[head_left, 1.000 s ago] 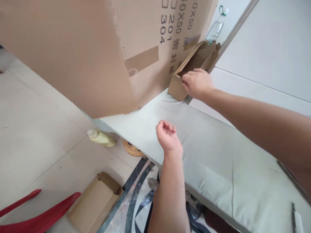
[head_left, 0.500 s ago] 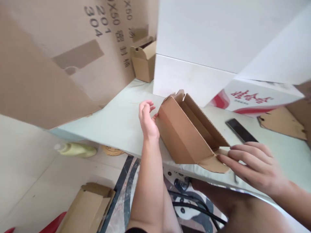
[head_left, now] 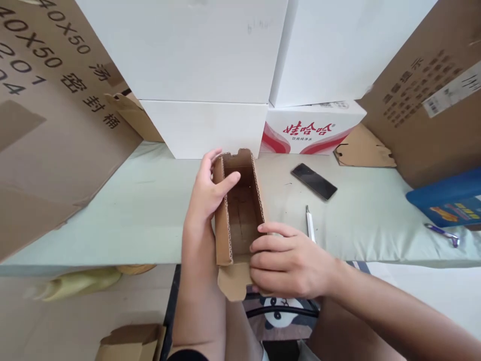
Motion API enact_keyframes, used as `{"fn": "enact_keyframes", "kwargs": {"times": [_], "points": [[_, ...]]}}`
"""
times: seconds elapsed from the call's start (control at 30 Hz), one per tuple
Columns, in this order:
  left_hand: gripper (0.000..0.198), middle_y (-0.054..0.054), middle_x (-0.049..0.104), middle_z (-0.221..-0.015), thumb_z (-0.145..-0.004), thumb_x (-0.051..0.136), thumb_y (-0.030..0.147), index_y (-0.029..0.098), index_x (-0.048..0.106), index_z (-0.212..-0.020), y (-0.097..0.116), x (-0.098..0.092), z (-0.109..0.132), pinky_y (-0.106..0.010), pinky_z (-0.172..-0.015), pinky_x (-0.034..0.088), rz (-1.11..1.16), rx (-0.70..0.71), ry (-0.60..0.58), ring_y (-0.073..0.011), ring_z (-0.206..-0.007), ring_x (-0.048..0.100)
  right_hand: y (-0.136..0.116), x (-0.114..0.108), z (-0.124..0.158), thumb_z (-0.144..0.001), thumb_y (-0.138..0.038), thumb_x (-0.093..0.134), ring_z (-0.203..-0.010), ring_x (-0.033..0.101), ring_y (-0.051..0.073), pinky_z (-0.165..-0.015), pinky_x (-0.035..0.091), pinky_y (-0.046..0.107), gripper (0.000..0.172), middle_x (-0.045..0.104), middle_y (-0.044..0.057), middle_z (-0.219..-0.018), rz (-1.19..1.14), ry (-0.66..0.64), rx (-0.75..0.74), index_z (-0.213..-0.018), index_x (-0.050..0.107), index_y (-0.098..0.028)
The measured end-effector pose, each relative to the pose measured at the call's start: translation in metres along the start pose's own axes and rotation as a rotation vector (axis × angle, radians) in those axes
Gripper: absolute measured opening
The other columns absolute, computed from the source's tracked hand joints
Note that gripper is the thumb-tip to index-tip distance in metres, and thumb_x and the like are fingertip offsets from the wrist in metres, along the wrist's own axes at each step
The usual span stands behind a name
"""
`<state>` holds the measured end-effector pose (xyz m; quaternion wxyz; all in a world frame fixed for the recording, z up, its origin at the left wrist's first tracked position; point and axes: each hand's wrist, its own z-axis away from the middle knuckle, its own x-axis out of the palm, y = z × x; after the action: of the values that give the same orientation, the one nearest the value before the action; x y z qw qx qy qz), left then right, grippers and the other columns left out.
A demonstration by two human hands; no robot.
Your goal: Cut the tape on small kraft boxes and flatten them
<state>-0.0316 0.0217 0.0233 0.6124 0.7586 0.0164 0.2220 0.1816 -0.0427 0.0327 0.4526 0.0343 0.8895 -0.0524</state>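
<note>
A small brown cardboard box [head_left: 244, 220] with an open top stands lengthwise in front of me at the table's near edge. A cut flap [head_left: 232, 282] hangs outward at its near end. My left hand [head_left: 210, 190] grips the far left wall, the thumb hooked over the rim and the fingers outside. At the near right corner my right hand [head_left: 285, 258] has hold of the box, its fingers curled against the side and the flap. Parts of the right fingertips are hidden.
On the green-covered table [head_left: 158, 210] lie a phone [head_left: 314, 181], a white pen-like tool [head_left: 310, 225] and a purple-handled razor [head_left: 442, 234]. White boxes [head_left: 203, 130] and large cartons [head_left: 424, 90] stand behind. A blue package [head_left: 447, 198] is at the right.
The box has turned from slanting to nearly straight toward me. My left hand has gone from touching its outside to gripping the wall. My right hand came in closer. The view swung right.
</note>
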Motion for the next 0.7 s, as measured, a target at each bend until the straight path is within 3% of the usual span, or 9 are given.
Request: {"fn": "enact_keyframes", "kwargs": {"times": [0.1,0.23,0.27,0.4,0.47,0.57,0.7], "points": [[0.057,-0.006,0.065,-0.128,-0.067,0.076,0.015,0.025,0.064,-0.122,-0.001,-0.001,-0.001,-0.040,-0.108,0.044,-0.323,-0.047,-0.167,-0.0285,-0.122,0.058,0.007,0.002,0.010,-0.098,-0.036,0.061,-0.085,0.064,0.013,-0.106,0.044,0.031,0.022,0.072,-0.004,-0.079,-0.020,0.096,0.075,-0.082,0.067,-0.022],[0.058,-0.006,0.063,-0.124,-0.065,0.064,0.023,0.028,0.057,-0.123,-0.004,-0.007,-0.004,-0.037,-0.085,0.053,-0.251,-0.083,-0.174,-0.0261,-0.105,0.062,0.014,0.011,0.029,-0.096,-0.027,0.062,-0.076,0.064,0.013,-0.100,0.044,0.035,0.009,0.071,-0.004,-0.075,0.010,0.332,0.273,-0.091,0.067,-0.023],[0.058,-0.006,0.064,-0.120,-0.064,0.064,0.024,0.028,0.057,-0.121,-0.006,-0.008,-0.004,-0.036,-0.081,0.053,-0.222,-0.084,-0.165,-0.0255,-0.102,0.062,0.014,0.014,0.032,-0.095,-0.023,0.063,-0.079,0.066,0.013,-0.099,0.044,0.036,0.004,0.071,-0.004,-0.076,0.029,0.386,0.298,-0.093,0.067,-0.024],[0.047,-0.002,0.061,-0.091,-0.065,0.063,0.028,0.027,0.059,-0.112,-0.014,-0.002,-0.006,-0.032,-0.077,0.050,-0.282,-0.013,-0.125,-0.0203,-0.087,0.060,0.013,0.024,0.036,-0.086,-0.007,0.066,-0.112,0.066,0.021,-0.096,0.047,0.038,0.024,0.075,0.003,-0.101,0.076,0.529,0.406,-0.101,0.065,-0.026],[0.038,0.001,0.056,-0.081,-0.071,0.066,0.033,0.026,0.062,-0.108,-0.018,0.004,-0.006,-0.030,-0.071,0.049,-0.405,-0.010,-0.121,-0.0171,-0.075,0.055,0.012,0.023,0.038,-0.085,-0.003,0.064,-0.113,0.065,0.021,-0.093,0.050,0.037,0.029,0.074,0.006,-0.109,0.046,0.513,0.502,-0.105,0.063,-0.025],[0.040,0.001,0.057,-0.082,-0.076,0.072,0.041,0.025,0.065,-0.112,-0.023,0.010,-0.006,-0.029,-0.068,0.048,-0.551,-0.022,-0.140,-0.0158,-0.070,0.054,0.014,0.019,0.047,-0.090,-0.014,0.061,-0.119,0.065,0.022,-0.095,0.050,0.039,0.035,0.071,0.011,-0.128,-0.028,0.340,0.562,-0.124,0.059,-0.023],[0.058,-0.005,0.067,-0.109,-0.076,0.076,0.053,0.024,0.063,-0.124,-0.029,0.010,-0.005,-0.035,-0.090,0.053,-0.588,0.020,-0.178,-0.0223,-0.098,0.064,0.017,0.021,0.066,-0.093,-0.046,0.058,-0.143,0.048,0.034,-0.106,0.043,0.051,0.059,0.060,0.012,-0.149,-0.171,0.076,0.541,-0.146,0.050,-0.022]]}}
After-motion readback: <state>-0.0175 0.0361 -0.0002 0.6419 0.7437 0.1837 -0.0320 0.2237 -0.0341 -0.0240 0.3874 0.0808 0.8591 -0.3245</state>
